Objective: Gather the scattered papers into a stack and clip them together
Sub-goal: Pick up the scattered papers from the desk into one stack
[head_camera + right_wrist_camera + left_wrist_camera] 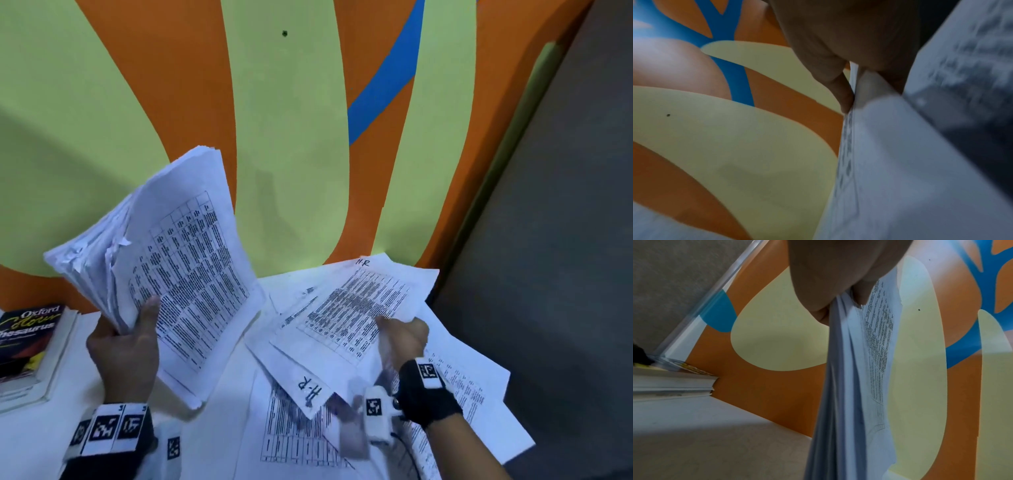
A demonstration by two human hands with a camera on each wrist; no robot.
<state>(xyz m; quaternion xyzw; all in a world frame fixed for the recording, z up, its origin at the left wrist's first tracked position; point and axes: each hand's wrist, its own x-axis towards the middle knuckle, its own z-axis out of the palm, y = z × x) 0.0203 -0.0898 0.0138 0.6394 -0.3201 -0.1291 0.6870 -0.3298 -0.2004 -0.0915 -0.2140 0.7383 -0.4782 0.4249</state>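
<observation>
**Two hands, lots of paper**

The left hand (123,346) holds a thick stack of papers (164,260) up off the table (30,442). Its thumb lies on the printed top page and its fingers curl round the bottom edge. The pages fan apart at the top left, and some corners there are crumpled. In the left wrist view the stack (855,369) is seen edge-on, so only a thin strip of print shows, and the hand (828,272) fills the top of the picture.

The right hand (406,337) pinches the edge of a loose sheet (356,308) marked "H-R". That sheet is lifted a little over the other loose papers (455,394) spread flat on the right side of the table. In the right wrist view the hand (838,48) is dark and blurry; a fingertip (846,100) presses the paper's (890,162) edge, but the print is too smeared to read.

A book (29,346) lies at the far left of the table, well apart from the loose papers; its left side is cut off. Behind the table is an orange, yellow-green and blue wall (287,137). The print on all pages is too small to read. I cannot see a clip anywhere.
</observation>
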